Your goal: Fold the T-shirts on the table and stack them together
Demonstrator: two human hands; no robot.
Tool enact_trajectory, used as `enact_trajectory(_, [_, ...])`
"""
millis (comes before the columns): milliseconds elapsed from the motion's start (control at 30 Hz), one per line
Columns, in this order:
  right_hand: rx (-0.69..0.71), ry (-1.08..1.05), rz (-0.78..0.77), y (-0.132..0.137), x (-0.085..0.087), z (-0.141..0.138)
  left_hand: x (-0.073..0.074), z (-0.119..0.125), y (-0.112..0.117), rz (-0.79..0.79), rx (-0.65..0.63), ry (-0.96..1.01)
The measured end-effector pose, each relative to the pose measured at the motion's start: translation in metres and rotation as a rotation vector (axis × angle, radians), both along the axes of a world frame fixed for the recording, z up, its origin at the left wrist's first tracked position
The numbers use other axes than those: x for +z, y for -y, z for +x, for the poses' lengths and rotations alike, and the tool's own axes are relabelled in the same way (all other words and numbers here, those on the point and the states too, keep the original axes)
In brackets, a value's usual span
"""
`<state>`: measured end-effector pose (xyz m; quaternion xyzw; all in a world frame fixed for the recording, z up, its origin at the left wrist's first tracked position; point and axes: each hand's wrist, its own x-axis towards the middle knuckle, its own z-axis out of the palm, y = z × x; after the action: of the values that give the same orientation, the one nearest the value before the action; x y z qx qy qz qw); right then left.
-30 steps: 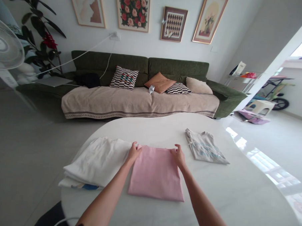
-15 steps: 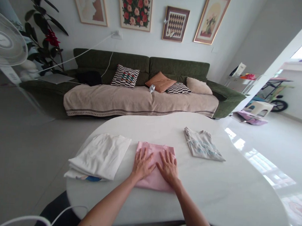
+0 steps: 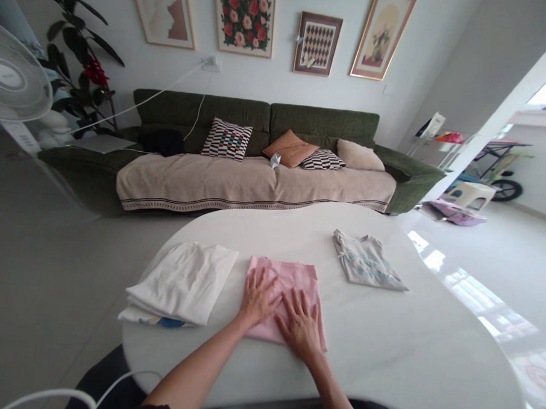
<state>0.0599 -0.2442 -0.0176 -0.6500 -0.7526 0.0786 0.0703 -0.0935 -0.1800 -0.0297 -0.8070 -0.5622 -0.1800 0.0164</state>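
A folded pink cloth garment (image 3: 297,278) lies on the white oval table (image 3: 397,354), in front of me. My left hand (image 3: 258,299) rests flat on its middle with the fingers spread. My right hand (image 3: 300,325) presses flat on its near right part, close to the edge. Neither hand grips the cloth. To the left, a folded white garment (image 3: 181,282) lies on a printed layer showing a blue patch. A folded grey T-shirt (image 3: 365,263) with a pale blue print lies to the right, apart from both hands.
Beyond the table's far edge stands a green sofa (image 3: 259,116) with a beige throw and several cushions. A white fan (image 3: 16,73) and a tall potted plant (image 3: 75,57) stand at the left. A white cable (image 3: 51,397) crosses the lower left corner.
My hands have gone from pinching the pink cloth's far edge to lying flat on it. The cloth now looks shorter, and my right hand has slid toward me.
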Motion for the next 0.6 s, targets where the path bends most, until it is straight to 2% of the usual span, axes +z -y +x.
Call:
enact_trajectory(100, [-0.025,-0.021,-0.049,-0.021,0.001,0.008,0.001,0.0,-0.004,-0.042,-0.013,-0.02])
enact_trajectory(167, [-0.106,-0.011,-0.03,-0.044,0.004,0.015,0.004,0.001,-0.012,-0.049,-0.012,-0.03])
enact_trajectory(233, [-0.175,0.013,-0.001,-0.067,0.005,0.02,0.006,0.003,-0.022,-0.045,0.013,-0.032])
enact_trajectory(300, [-0.187,0.02,0.0,-0.083,0.002,0.023,0.005,0.005,-0.033,-0.071,0.059,-0.027])
enact_trajectory(467, [-0.213,0.005,0.021,-0.094,-0.012,0.025,0.0,0.005,-0.049,-0.124,0.114,-0.01])
enact_trajectory(600, [-0.205,-0.013,-0.037,-0.091,-0.002,0.025,0.008,0.0,-0.048,-0.172,0.094,0.029])
